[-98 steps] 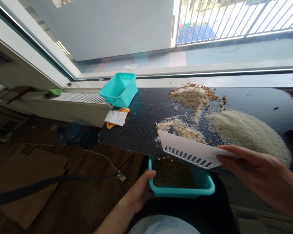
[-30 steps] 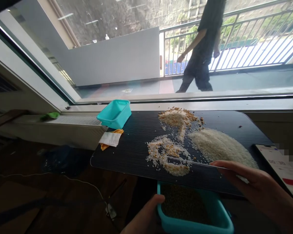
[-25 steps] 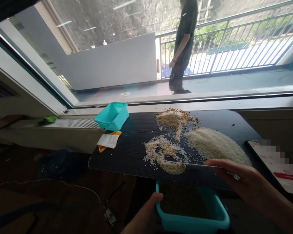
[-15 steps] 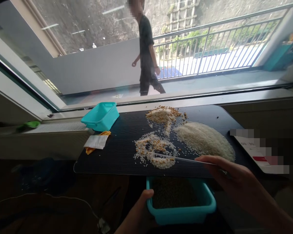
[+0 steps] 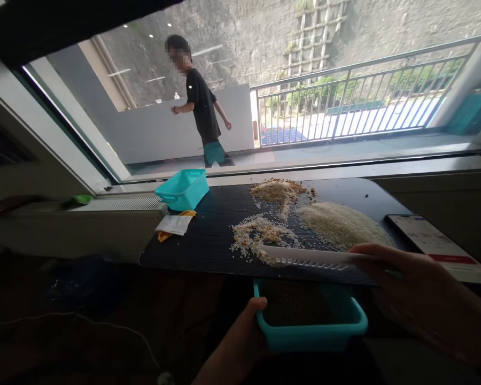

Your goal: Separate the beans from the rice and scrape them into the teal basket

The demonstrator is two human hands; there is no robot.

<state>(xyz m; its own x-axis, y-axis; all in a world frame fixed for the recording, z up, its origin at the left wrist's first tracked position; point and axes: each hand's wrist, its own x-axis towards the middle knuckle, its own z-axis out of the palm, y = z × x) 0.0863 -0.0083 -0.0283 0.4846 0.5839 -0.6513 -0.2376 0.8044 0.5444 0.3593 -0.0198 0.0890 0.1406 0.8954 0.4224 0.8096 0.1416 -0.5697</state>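
My right hand [image 5: 417,291] grips a white slotted scraper [image 5: 308,255], its edge standing on the black table [image 5: 208,240] beside a small mixed patch of rice and yellow beans [image 5: 256,240]. Just below the table's front edge, my left hand [image 5: 240,337] holds the left rim of a teal bin [image 5: 310,331] that has dark beans in it. A big heap of white rice [image 5: 340,224] lies behind the scraper. Farther back sits another mixed pile [image 5: 280,190].
A second teal bin [image 5: 182,188] stands at the table's back left, with a white and orange packet [image 5: 173,225] near it. A phone [image 5: 436,246] lies at the right. Beyond the window a person [image 5: 202,117] walks past a railing. A radiator [image 5: 116,204] runs along the left.
The scraper has gone from raised over the bin to standing on the table by the mixed patch. Outside, the person has walked from right to left. My view has tilted upward.
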